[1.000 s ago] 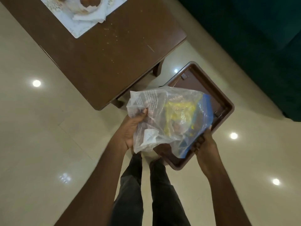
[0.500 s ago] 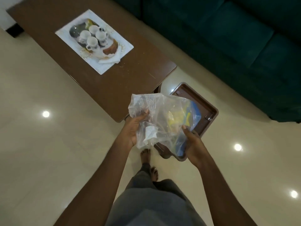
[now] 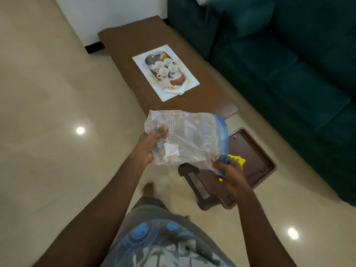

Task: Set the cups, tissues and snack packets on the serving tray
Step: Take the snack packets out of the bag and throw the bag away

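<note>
Holding a clear zip bag [image 3: 190,137], we grip it with left hand [image 3: 149,145] and right hand [image 3: 228,168] closed. Yellow packet [image 3: 238,160] pinched too; brown tray [image 3: 256,160] bare. Cups [image 3: 165,69] wait on the table [image 3: 134,45].

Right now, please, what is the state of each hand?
Left hand: closed on the clear plastic bag, at its bottom end.
Right hand: closed on the bag's blue zip edge; a yellow packet shows just beyond its fingers.

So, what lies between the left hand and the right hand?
In the head view, the clear zip bag spans the gap, left hand gripping one end and right hand the blue zip end. A white tissue shows inside it.
</note>
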